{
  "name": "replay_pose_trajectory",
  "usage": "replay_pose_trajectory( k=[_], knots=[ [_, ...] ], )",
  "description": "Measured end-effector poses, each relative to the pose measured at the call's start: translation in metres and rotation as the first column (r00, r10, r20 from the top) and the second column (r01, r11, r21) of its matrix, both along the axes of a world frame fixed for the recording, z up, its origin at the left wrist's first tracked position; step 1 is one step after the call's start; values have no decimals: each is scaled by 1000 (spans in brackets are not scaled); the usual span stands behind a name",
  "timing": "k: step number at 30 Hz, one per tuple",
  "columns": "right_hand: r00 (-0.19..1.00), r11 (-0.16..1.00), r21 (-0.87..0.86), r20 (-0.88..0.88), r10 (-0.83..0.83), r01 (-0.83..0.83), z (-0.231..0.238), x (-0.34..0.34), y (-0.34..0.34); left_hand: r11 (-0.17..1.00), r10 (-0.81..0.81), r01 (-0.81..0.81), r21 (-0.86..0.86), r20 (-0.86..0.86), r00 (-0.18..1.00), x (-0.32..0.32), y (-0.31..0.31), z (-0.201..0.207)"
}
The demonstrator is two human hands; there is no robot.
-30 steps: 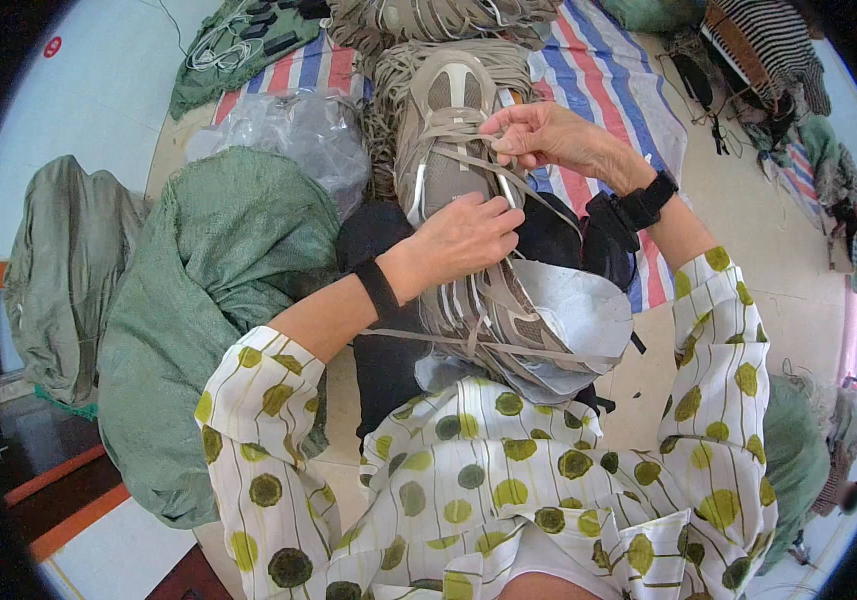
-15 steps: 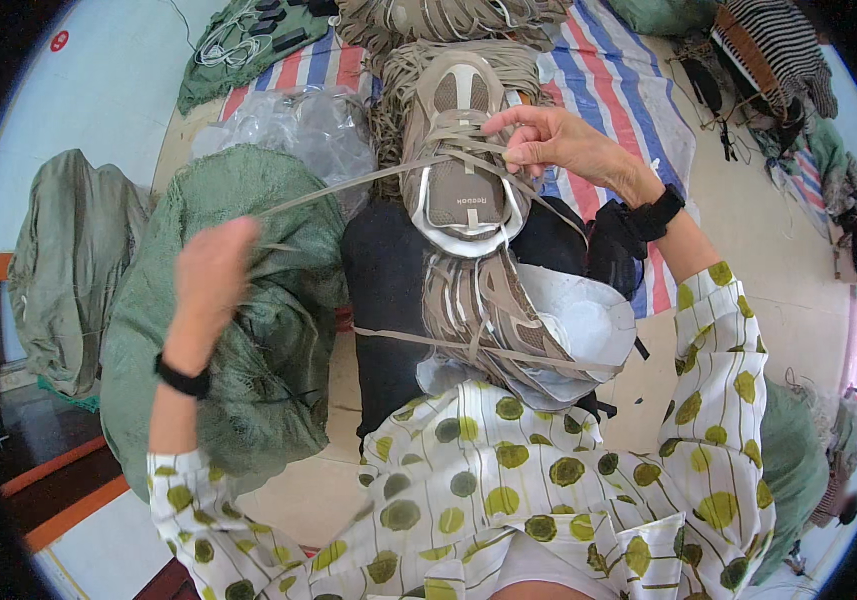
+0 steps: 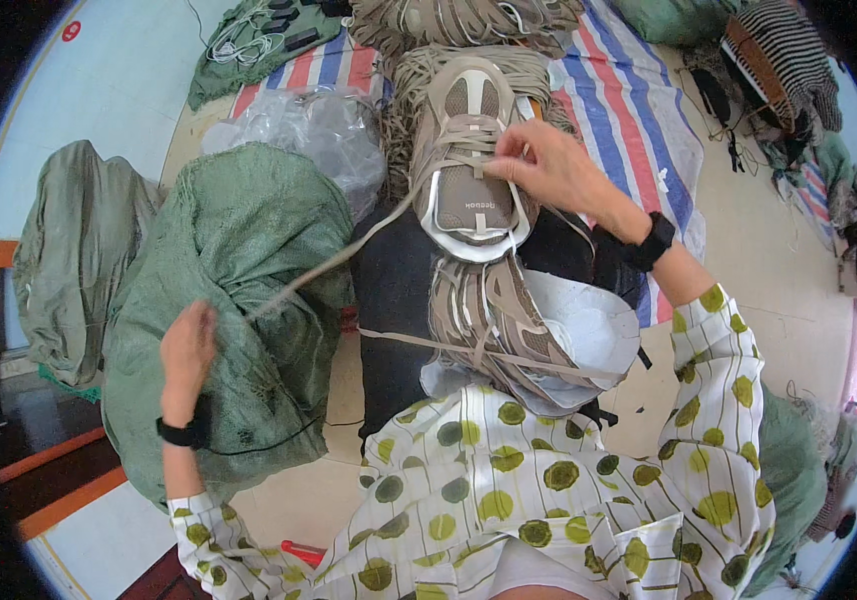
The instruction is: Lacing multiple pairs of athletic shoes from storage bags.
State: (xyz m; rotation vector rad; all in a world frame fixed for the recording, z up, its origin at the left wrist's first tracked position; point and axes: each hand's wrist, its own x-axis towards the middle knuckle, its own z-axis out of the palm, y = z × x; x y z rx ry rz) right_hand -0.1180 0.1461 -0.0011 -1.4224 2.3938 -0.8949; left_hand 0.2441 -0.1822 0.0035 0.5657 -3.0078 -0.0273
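In front of me a brown-and-beige running shoe (image 3: 474, 205) stands upright, toe away from me. My right hand (image 3: 549, 175) is at its lacing, thumb and forefinger pinching the shoelace (image 3: 339, 258) by the tongue. The lace runs left from the shoe in a slack curve over a green woven sack (image 3: 239, 220). Its blurred free end lies a little apart from my left hand (image 3: 189, 350), whose fingers are curled in above the sack with nothing visible in them. Between the shoe and my lap lie stacked shoe uppers (image 3: 484, 325) tied with a flat lace.
Behind the shoe are bundles of laced uppers (image 3: 479, 22) and a striped sheet (image 3: 624, 110). Clear plastic bags (image 3: 309, 125) lie beyond the green sack. Another grey-green sack (image 3: 79, 260) stands far left. A red-handled tool (image 3: 303, 552) shows by my left sleeve.
My left hand has moved down and slightly left, and the lace has slipped from it and gone slack. My right hand has moved slightly down, still at the lacing.
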Motion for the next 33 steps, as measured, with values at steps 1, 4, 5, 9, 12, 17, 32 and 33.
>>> replay_pose_trajectory(
  k=[1, 4, 5, 9, 12, 17, 32, 33],
  knots=[
    [992, 997, -77, -125, -2, -7, -7, 5, 6, 992, -14, 23, 126, -72, 997, -35, 25, 3],
    [981, 997, -77, -193, -8, -7, -10, 15, 4, 913, 1, 123, 389, -304, 953, -116, 80, -3],
    [980, 991, -134, -196, -10, -17, -12, 16, 0, 887, -40, 224, 405, -416, 908, -142, 99, -4],
    [979, 998, -63, -205, -23, 10, 5, 18, 9, 811, -33, 337, 478, -538, 842, -220, 159, -13],
    [947, 988, 88, -306, -94, 127, 1, -5, 35, 916, -236, 339, 214, -397, 887, -238, 169, -19],
    [924, 993, 41, 363, -120, 113, -1, 7, 33, 918, -235, 353, 181, -469, 852, -240, 169, -24],
    [959, 982, -15, 213, 187, -188, 16, 37, 41, 773, 26, 320, 548, -532, 846, -249, 147, -14],
    [946, 972, -62, 222, 235, -227, 20, 43, 38, 793, 59, 318, 520, -583, 810, -254, 150, -11]
  ],
)
